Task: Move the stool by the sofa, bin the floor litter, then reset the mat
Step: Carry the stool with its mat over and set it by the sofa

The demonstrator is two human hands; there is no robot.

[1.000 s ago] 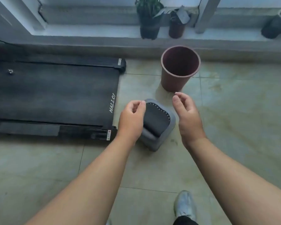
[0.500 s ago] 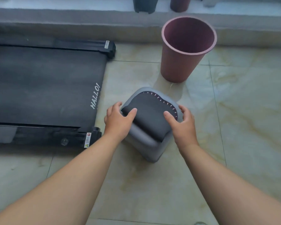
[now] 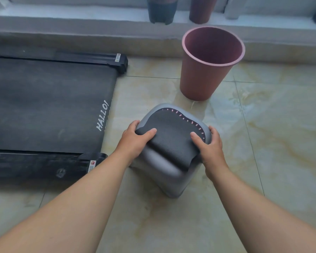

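Note:
A low grey stool (image 3: 169, 172) with a black padded seat stands on the tiled floor in the middle of the view. My left hand (image 3: 135, 138) grips its left side, thumb on the black pad. My right hand (image 3: 211, 145) grips its right side, thumb on the pad too. A pink waste bin (image 3: 206, 77) stands upright just beyond the stool, and I see nothing inside it. A small pale scrap (image 3: 192, 105) lies on the floor at the bin's base. No sofa is in view.
A black walking treadmill (image 3: 49, 106) lies flat on the floor to the left, close to the stool. A raised grey ledge (image 3: 80, 30) runs along the back with plant pots (image 3: 161, 10) on it. Pale marble tiles stretch to the right.
My hands came down from above the stool and closed on its two sides. The view moved closer and lower; since half a second ago the grip is unchanged.

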